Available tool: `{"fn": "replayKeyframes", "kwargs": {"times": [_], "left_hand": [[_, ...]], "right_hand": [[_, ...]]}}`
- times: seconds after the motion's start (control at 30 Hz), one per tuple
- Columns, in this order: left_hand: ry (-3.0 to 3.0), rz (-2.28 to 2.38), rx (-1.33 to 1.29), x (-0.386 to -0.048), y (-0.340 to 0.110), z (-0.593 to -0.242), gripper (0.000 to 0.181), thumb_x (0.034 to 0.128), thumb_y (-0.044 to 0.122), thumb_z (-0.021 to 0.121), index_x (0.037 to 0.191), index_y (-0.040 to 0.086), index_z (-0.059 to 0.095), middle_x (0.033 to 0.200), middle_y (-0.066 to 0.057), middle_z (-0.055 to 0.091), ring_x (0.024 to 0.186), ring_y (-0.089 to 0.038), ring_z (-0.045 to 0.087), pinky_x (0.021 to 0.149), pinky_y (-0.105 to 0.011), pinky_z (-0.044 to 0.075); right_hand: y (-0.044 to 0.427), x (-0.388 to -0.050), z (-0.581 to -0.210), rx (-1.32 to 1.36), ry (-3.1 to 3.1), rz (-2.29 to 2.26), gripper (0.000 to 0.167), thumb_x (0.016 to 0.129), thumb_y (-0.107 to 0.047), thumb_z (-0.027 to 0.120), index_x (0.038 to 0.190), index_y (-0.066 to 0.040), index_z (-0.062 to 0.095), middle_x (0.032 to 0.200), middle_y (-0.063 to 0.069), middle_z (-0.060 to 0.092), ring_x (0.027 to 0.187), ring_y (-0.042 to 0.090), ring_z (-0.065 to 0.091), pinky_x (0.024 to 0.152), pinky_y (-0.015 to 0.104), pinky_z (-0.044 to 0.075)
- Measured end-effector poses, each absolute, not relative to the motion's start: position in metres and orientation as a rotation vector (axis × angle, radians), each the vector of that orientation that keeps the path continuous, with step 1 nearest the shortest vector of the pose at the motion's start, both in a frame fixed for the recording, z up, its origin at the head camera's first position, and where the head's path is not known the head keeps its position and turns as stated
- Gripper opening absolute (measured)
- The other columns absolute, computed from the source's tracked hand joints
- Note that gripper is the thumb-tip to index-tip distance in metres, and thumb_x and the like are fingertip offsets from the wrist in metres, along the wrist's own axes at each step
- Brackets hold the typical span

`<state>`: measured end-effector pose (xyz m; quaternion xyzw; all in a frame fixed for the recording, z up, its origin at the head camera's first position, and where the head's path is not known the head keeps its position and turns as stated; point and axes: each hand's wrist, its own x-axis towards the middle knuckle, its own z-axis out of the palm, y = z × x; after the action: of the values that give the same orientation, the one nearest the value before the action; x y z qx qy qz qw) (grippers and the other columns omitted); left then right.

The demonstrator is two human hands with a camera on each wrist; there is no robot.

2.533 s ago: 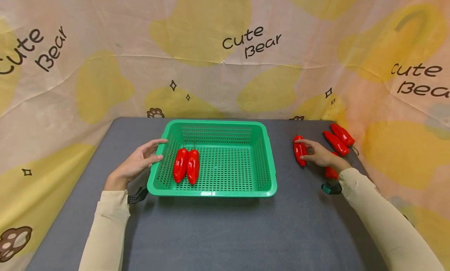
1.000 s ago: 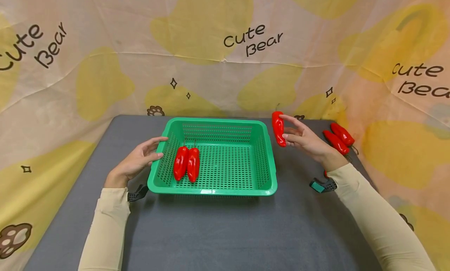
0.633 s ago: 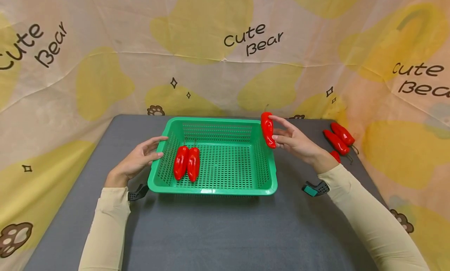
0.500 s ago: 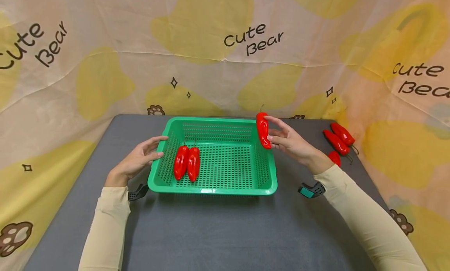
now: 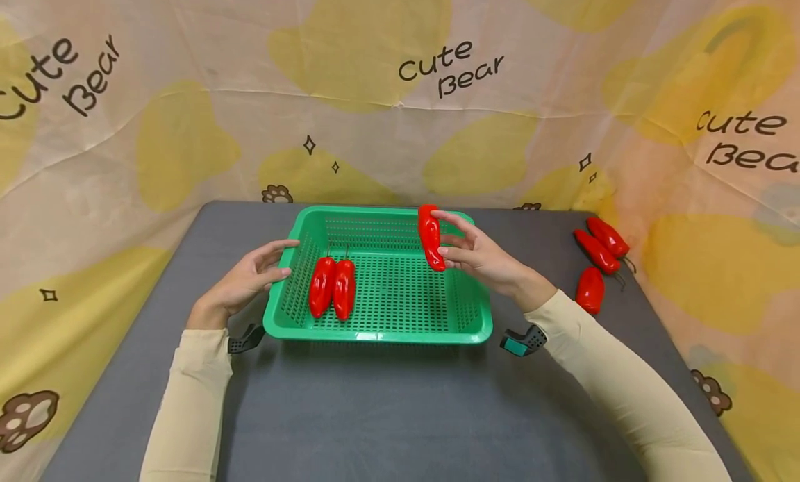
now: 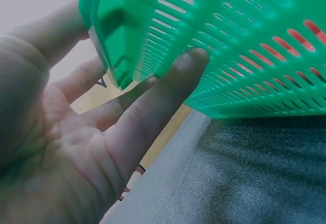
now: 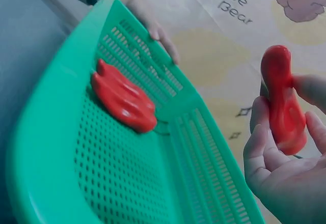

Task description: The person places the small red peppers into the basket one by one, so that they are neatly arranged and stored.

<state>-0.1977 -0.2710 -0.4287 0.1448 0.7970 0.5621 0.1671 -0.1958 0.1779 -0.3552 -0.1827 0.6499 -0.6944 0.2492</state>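
In the head view, my left hand [image 5: 240, 284] touches the left rim of the green basket [image 5: 375, 337] with relaxed fingers. The left wrist view shows fingers [image 6: 153, 104] extended against the outer wall of the basket [image 6: 244, 25]. My right hand [image 5: 484, 260] pinches a red pepper [image 5: 430, 235] above the basket's right half, its narrow end pointing down. That pepper [image 7: 283, 102] appears between thumb and fingers in the right wrist view. Inside the basket, two red peppers [image 5: 321, 287] [image 5: 344, 291] lie side by side at the left.
Several more red peppers [image 5: 590, 289] [image 5: 596, 251] [image 5: 607, 237] lie on the grey table [image 5: 375, 412] near its right edge. Printed cloth [image 5: 369, 65] hangs behind and along the sides. Dark straps [image 5: 525, 342] sit at both wrists.
From the table on the right, my right hand has lifted a pepper and carried it left over the basket. My left hand and the two peppers inside have stayed in place.
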Motion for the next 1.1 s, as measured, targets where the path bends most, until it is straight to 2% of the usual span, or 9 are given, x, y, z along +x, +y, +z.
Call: {"fn": "replayKeyframes", "kwargs": {"times": [0.17,0.43,0.7,0.87,1.0,1.1], "left_hand": [[2.262,1.594,0.404,-0.198,-0.271,-0.428,0.061,0.1023,0.023,0.059,0.157,0.017,0.034,0.171,-0.014,0.013,0.153,-0.048,0.019,0.108,-0.078,0.027],[2.274,1.589,0.396,-0.196,-0.271,-0.426,0.061,0.1025,0.024,0.059,0.157,0.017,0.034,0.17,-0.015,0.014,0.153,-0.047,0.019,0.108,-0.078,0.028],[2.279,1.582,0.414,-0.194,-0.272,-0.43,0.061,0.1024,0.023,0.059,0.158,0.017,0.034,0.17,-0.015,0.015,0.152,-0.048,0.021,0.107,-0.076,0.032],[2.304,1.574,0.445,-0.198,-0.273,-0.429,0.061,0.1028,0.023,0.059,0.158,0.018,0.034,0.17,-0.015,0.016,0.15,-0.047,0.026,0.103,-0.066,0.042],[2.311,1.565,0.433,-0.2,-0.273,-0.429,0.06,0.1029,0.025,0.059,0.158,0.02,0.035,0.17,-0.014,0.016,0.151,-0.046,0.026,0.103,-0.061,0.042],[2.308,1.563,0.427,-0.2,-0.272,-0.429,0.061,0.1028,0.025,0.059,0.158,0.02,0.035,0.17,-0.014,0.015,0.152,-0.047,0.023,0.102,-0.059,0.043]], "right_hand": [[0.163,-0.194,-0.358,-0.48,1.724,-1.907,0.065,0.104,-0.001,0.049,0.159,-0.025,0.026,0.132,0.009,0.055,0.103,0.017,0.065,0.087,0.027,0.054],[0.131,-0.191,-0.361,-0.449,1.688,-1.881,0.063,0.103,-0.002,0.05,0.158,-0.024,0.029,0.139,0.016,0.052,0.111,0.02,0.064,0.088,0.027,0.056],[0.1,-0.187,-0.376,-0.356,1.646,-1.819,0.062,0.103,-0.004,0.053,0.158,-0.024,0.03,0.136,0.017,0.056,0.101,0.017,0.065,0.086,0.026,0.053],[0.087,-0.186,-0.387,-0.313,1.706,-1.734,0.062,0.102,-0.006,0.057,0.156,-0.026,0.034,0.138,0.017,0.057,0.1,0.016,0.065,0.094,0.034,0.051],[0.081,-0.189,-0.394,-0.3,1.767,-1.666,0.062,0.101,-0.008,0.059,0.154,-0.028,0.037,0.138,0.017,0.058,0.096,0.017,0.065,0.099,0.044,0.049],[0.076,-0.191,-0.398,-0.287,1.813,-1.601,0.063,0.099,-0.007,0.061,0.154,-0.028,0.038,0.141,0.017,0.055,0.104,0.02,0.064,0.102,0.048,0.049]]}}
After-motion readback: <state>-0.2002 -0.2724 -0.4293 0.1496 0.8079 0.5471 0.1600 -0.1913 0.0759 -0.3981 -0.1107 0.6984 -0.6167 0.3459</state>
